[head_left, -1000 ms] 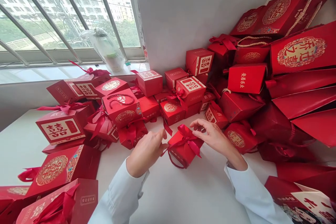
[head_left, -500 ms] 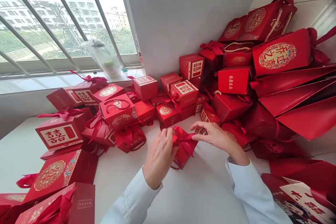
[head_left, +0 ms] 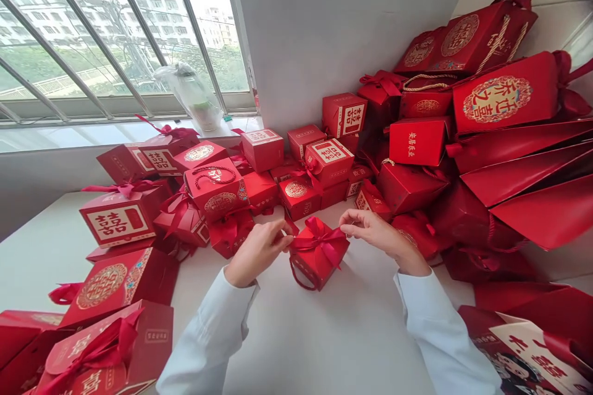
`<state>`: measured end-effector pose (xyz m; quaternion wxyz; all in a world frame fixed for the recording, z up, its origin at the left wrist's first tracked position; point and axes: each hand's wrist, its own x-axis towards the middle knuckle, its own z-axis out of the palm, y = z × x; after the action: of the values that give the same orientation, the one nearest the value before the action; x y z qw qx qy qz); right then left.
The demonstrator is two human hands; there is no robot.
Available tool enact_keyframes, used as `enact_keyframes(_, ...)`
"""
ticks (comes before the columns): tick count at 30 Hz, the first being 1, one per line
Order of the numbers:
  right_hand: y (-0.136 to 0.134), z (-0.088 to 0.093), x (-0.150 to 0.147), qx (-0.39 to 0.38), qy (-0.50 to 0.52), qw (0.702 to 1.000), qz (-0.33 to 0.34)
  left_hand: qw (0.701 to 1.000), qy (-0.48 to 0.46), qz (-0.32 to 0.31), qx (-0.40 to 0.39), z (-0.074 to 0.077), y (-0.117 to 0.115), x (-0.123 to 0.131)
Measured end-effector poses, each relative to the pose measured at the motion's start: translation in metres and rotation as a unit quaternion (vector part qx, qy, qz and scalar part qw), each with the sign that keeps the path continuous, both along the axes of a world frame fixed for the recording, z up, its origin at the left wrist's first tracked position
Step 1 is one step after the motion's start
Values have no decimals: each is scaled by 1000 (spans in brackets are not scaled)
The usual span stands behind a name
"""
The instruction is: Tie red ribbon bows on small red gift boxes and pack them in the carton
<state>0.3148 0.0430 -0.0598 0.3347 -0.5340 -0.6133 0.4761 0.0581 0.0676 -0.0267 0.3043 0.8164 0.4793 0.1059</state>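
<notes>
A small red gift box (head_left: 313,260) with a red ribbon bow (head_left: 320,237) on top stands on the white table (head_left: 324,333) in front of me. My left hand (head_left: 257,250) is closed in a pinch on the ribbon at the box's left edge. My right hand (head_left: 376,231) pinches the ribbon end at the box's right corner. Both arms wear white sleeves.
Many red gift boxes (head_left: 215,187) crowd the table behind and to the left. Large red paper bags (head_left: 504,99) are heaped against the wall at right. More red bags (head_left: 111,287) lie at the near left. A plastic bag (head_left: 189,95) rests on the windowsill.
My left hand moved from covering the box's left side back to a pinch at the ribbon's left end. My right hand closed onto the ribbon's right end. The bow now sits spread on top.
</notes>
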Motion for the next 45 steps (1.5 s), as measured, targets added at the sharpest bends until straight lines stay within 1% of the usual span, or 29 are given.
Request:
enact_keyframes(2,4,-7,4,-2,6,1000,-18,1000,18,20,11,-3,4,-8)
enact_keyframes(3,6,-12,5,-5,12,1000,-26,1000,23,17,10,-5,6,-12)
enact_keyframes(5,12,-22,7,-12,28,999,-33,999,20,-24,-11,-9,10,-19)
enact_keyframes(8,18,-37,1,-28,59,998,-16,990,-9,-118,-78,-19,15,-26)
enact_keyframes(9,19,-40,-2,-36,70,997,-3,985,-24,-133,-102,-23,16,-27)
enact_keyframes(10,20,-44,-6,-44,81,996,11,982,-42,-134,-128,-28,17,-27)
enact_keyframes(11,20,-46,-9,-53,90,994,25,978,-62,-124,-154,-35,17,-26)
enact_keyframes(13,20,-50,-14,-72,101,991,43,974,-91,-80,-193,-47,16,-22)
enact_keyframes(16,19,-52,-13,-99,108,988,46,971,-114,-30,-210,-63,15,-16)
enact_keyframes(18,18,-50,-8,-110,114,987,39,968,-126,-21,-214,-67,15,-14)
enact_keyframes(20,18,-46,-2,-112,127,985,24,963,-138,-18,-230,-67,16,-15)
enact_keyframes(22,17,-40,5,-112,147,983,5,956,-155,-15,-250,-62,18,-18)
enact_keyframes(24,15,-33,12,-116,169,979,-8,948,-174,-11,-266,-55,18,-23)
enact_keyframes(27,13,-25,20,-126,198,972,-19,930,-227,1,-289,-35,15,-34)
enact_keyframes(30,8,-13,25,-116,233,965,-43,888,-334,30,-315,-11,7,-45)
enact_keyframes(31,6,-8,25,-107,259,958,-57,871,-370,32,-321,-3,4,-48)
enact_keyframes(32,3,-1,24,-97,294,948,-71,856,-401,27,-326,4,0,-50)
enact_keyframes(35,-9,20,16,-70,423,897,-108,807,-486,1,-336,19,-12,-52)
enact_keyframes(36,-14,27,12,-65,446,885,-114,789,-514,-5,-338,23,-16,-51)
enact_keyframes(37,-19,34,8,-61,457,880,-113,770,-539,-7,-341,26,-20,-50)
enact_keyframes(39,-28,46,-1,-57,460,880,-105,735,-584,4,-344,34,-27,-48)
enact_keyframes(41,-34,57,-10,-50,454,884,-97,706,-618,30,-345,45,-34,-45)
enact_keyframes(45,-39,74,-25,-22,451,885,-111,662,-663,90,-337,66,-40,-38)
